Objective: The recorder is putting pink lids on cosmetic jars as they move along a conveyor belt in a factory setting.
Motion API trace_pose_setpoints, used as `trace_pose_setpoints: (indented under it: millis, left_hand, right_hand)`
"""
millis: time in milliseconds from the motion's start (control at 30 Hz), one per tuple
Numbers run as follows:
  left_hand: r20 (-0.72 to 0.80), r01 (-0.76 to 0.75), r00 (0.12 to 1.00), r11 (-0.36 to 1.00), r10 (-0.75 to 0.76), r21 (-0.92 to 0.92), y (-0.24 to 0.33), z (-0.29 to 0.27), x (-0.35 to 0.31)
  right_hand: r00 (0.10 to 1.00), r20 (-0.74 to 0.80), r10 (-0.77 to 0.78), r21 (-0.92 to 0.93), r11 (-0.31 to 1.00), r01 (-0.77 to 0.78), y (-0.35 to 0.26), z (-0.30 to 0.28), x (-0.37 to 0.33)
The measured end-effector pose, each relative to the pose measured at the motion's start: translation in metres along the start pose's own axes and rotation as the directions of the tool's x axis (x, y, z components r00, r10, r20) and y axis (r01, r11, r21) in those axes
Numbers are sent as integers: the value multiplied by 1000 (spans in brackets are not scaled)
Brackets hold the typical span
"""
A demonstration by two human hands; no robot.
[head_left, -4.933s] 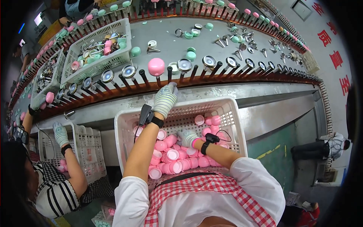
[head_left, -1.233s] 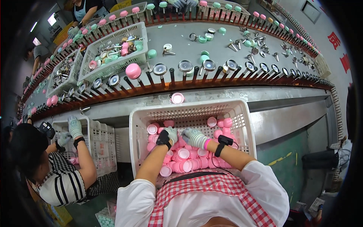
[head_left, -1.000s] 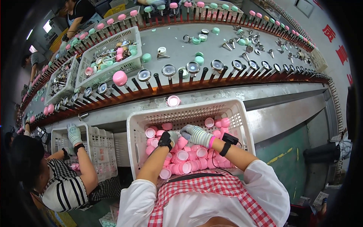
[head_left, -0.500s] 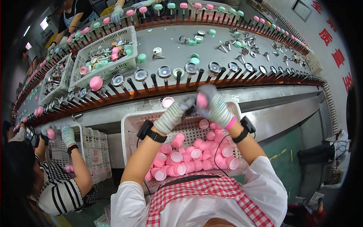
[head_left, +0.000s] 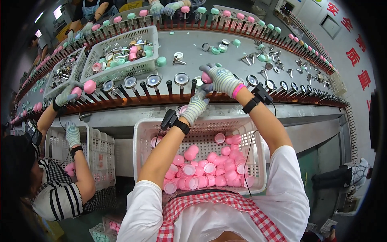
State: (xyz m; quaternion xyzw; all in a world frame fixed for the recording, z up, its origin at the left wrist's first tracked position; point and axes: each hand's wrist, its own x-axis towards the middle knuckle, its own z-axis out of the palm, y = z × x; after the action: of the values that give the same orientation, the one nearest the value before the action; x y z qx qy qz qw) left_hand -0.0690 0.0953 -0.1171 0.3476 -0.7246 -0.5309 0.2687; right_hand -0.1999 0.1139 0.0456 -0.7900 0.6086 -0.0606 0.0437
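Observation:
My right hand, in a striped glove with grey fingertips, is closed around a rounded pink cap above the near row of pegs. Just below it, my left hand reaches up with its fingers together by the peg under the cap; what they grip is hidden. To the left on the row, round metal discs with shiny faces top the pegs, and a bare black-tipped peg stands between two of them. Under my forearms a white perforated crate holds many loose pink caps.
A white basket of mixed caps and metal pieces stands on the grey table, with loose metal parts to its right. At left a co-worker's gloved hand touches the same row. Other gloved hands work across the table.
Both my hands have moved from above the crate forward to the peg row, the right carrying the pink cap. The row has shifted left. The left co-worker's hand has risen from their crate to the row.

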Motion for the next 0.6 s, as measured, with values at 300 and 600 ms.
trace_pose_setpoints:
  millis: [300, 600]
  left_hand:
    - [-165, -27, 986, 995, 10, -101, -11, -43, -20]
    - [-218, 112, 975, 757, 41, 644, -37, -78, -42]
  right_hand:
    - [976, 217, -34, -215, 973, 82, -66, 0, 40]
    - [953, -271, -133, 233, 952, 199, -99, 36, 13]
